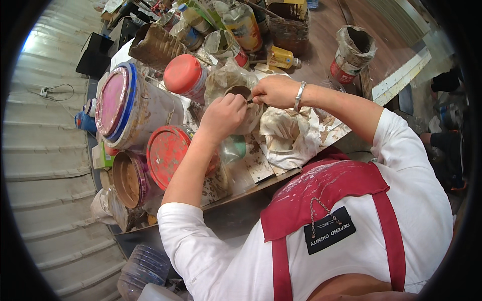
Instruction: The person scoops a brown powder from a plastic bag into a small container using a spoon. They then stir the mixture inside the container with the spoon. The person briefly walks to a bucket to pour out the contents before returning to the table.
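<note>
Both hands meet over the worktable [241, 176], at the near side of a filmy, mud-stained plastic container [232, 75]. Right hand [273, 92]: fingertips pinched on a thin dark item [250, 101], which pokes out toward the left hand [223, 118]. Its axis seems to run roughly crosswise, from one set of fingertips to the other; most of its length is hidden. Left hand: fingers bent over beside the rounded brown form [238, 91] at the container; whether they grip that, the dark item or neither, cannot tell

Key relation, as judged: item lies just left of the right grip, brown form just beyond it, right hand the surer holder, left fingertips close by

Room: tight on the left, with the red-lidded tub [183, 74] and the tilted red lid [168, 155] near the left forearm. Far side crowded with cut bottles. Crumpled cloth [283, 128] sits just below the right wrist. Table's front edge runs between cloth and apron [321, 183]; most open surface lies far right, past the yellow bottle [282, 57]
</note>
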Motion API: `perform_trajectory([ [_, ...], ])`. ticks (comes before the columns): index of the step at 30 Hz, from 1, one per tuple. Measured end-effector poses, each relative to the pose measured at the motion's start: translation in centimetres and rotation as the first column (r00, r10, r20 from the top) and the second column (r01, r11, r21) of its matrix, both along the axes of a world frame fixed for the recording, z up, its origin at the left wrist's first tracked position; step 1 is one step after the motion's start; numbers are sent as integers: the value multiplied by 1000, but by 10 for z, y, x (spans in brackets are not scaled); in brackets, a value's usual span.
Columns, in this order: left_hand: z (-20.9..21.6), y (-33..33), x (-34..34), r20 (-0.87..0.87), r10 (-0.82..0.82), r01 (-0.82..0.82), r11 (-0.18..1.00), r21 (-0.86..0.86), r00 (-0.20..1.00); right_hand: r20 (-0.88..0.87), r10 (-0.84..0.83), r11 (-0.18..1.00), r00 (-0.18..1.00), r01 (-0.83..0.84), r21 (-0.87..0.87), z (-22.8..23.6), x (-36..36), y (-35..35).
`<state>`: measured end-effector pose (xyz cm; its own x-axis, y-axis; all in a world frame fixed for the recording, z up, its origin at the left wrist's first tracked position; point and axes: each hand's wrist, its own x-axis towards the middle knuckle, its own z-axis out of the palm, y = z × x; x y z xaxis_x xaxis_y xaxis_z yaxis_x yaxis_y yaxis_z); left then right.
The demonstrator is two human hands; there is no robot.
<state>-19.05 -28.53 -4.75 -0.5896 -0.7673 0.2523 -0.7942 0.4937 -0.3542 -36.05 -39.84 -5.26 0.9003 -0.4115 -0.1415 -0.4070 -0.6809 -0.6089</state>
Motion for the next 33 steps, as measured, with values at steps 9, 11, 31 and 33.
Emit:
perform_trajectory([
  [9,1,-5,3,-239,109,-75,986,146,965,-10,12,996,1000,-13,-87,9,2,-1],
  [11,1,-9,5,-311,163,-122,981,148,936,9,-16,997,1000,16,-73,5,4,-4],
  [31,6,-7,13,79,-42,33,992,120,996,86,46,987,995,-32,-158,2,11,-5],
  [33,8,-8,13,76,-50,41,993,111,996,42,51,987,998,-44,-152,2,16,-7],
])
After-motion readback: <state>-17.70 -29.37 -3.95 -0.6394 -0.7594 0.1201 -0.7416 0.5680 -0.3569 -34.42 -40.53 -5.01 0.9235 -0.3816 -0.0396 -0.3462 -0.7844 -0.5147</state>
